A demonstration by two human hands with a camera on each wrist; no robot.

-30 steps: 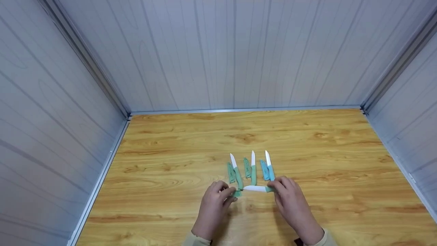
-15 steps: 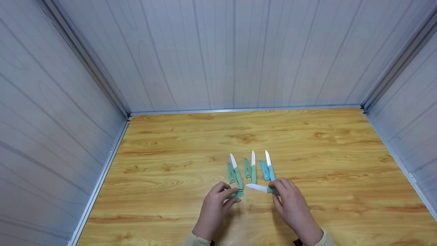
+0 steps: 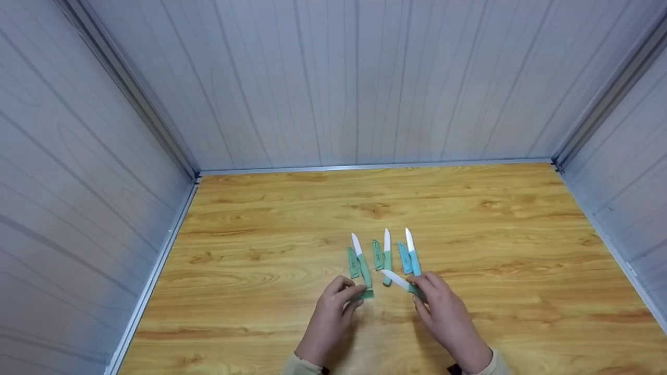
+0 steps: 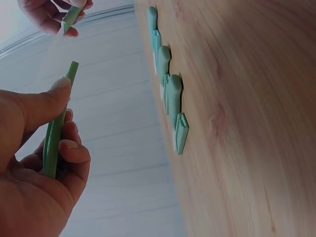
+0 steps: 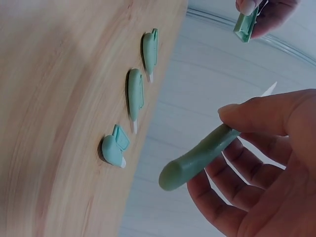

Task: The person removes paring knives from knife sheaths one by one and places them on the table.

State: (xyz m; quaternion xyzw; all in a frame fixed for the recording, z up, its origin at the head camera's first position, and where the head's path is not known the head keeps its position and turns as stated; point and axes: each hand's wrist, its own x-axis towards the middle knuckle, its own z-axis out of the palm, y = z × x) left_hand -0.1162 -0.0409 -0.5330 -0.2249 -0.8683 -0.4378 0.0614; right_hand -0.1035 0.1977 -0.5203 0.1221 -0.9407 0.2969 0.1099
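Note:
My left hand (image 3: 329, 310) pinches a green knife sheath (image 4: 55, 136) between thumb and fingers, above the table. In my right hand (image 3: 445, 312) is a paring knife (image 5: 200, 155) with a green handle and white blade, gripped by the handle. The blade points up and left in the head view, apart from the sheath. Beyond the hands lie a left green knife (image 3: 364, 270), a middle green knife (image 3: 387, 259) and a blue knife (image 3: 414, 261), all with bare white blades. Beside them lie a left green sheath (image 3: 353, 262), a middle green sheath (image 3: 378, 254) and a blue sheath (image 3: 404, 258).
The wood-patterned table (image 3: 260, 219) extends around the row of knives. A pale panel wall (image 3: 333, 83) closes off the back, with further panels at left and right. A metal strip (image 3: 292, 170) runs along the table's back edge.
The knife in my right hand has swung from nearly level to tip-up, away from the sheath. My left hand with the sheath has shifted slightly right. The lying knives have stayed put.

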